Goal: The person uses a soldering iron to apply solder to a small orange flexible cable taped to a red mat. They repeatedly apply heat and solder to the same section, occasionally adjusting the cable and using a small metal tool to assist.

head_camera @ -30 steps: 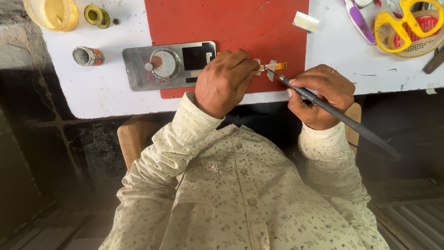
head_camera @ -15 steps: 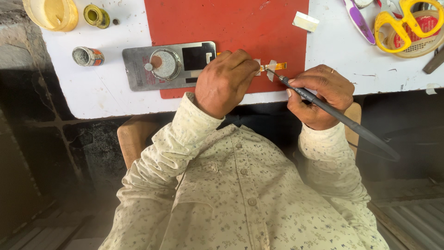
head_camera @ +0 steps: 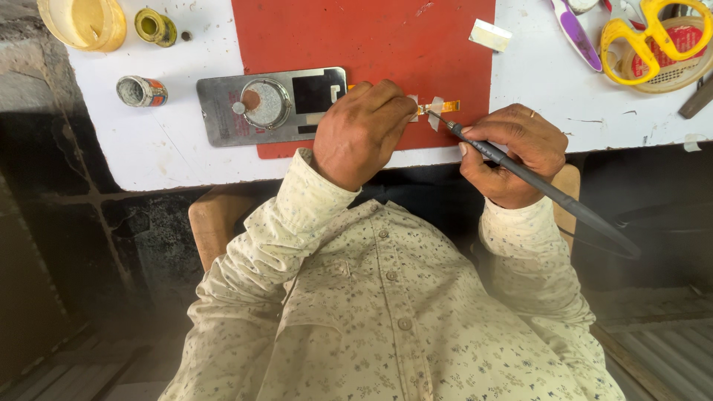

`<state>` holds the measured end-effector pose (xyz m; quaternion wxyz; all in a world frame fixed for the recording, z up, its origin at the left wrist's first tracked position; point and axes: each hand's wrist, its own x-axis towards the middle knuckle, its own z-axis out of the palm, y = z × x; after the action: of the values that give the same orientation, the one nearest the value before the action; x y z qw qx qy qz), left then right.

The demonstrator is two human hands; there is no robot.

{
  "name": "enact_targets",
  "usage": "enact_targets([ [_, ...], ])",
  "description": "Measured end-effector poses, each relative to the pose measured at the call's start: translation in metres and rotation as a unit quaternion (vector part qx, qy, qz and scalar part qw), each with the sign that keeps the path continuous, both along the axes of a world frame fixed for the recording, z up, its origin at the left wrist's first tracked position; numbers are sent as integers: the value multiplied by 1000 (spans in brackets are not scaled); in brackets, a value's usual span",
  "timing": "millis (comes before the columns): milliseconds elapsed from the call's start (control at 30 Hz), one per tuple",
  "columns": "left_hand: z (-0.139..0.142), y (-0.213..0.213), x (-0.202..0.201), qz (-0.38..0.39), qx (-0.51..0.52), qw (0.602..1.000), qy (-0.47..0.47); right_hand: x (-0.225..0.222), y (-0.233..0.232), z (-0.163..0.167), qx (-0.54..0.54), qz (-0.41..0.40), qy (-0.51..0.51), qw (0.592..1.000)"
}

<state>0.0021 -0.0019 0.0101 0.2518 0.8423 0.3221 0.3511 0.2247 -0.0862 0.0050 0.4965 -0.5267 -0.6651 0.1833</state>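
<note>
At the near edge of the red mat (head_camera: 386, 37) I'm looking down on both hands working close together. My left hand (head_camera: 362, 132) is curled down, fingers pressing on one end of a small orange strip (head_camera: 443, 108) that lies on the mat; most of what it pins is hidden under the knuckles. My right hand (head_camera: 512, 152) is clenched around a dark pen-shaped tool (head_camera: 535, 182), held like a pencil, its tip touching the strip just beside my left fingertips, its cord end trailing off past my wrist. Just left of my left hand, a grey metal plate (head_camera: 271, 106) with a round ring lies half on the mat, half on the white desk (head_camera: 134, 148). Farther left sit a small tin (head_camera: 141, 90), a yellow cap (head_camera: 156, 26) and a yellow cup (head_camera: 82, 21). Top right, yellow-handled scissors (head_camera: 653, 33) rest well apart.
</note>
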Motion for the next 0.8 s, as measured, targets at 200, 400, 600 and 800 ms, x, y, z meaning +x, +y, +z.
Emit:
enact_targets([
  [200, -2, 1, 1, -1, -5, 1000, 5, 0, 1, -1, 5, 5, 2, 1000],
  [400, -2, 0, 0, -5, -1, 1000, 3, 0, 1, 1, 2, 4, -4, 1000],
  [600, -2, 0, 0, -4, -3, 1000, 3, 1, 1, -1, -1, 3, 1, 1000],
  [800, -3, 0, 1, -1, 0, 1000, 3, 0, 1, 0, 0, 4, 2, 1000],
])
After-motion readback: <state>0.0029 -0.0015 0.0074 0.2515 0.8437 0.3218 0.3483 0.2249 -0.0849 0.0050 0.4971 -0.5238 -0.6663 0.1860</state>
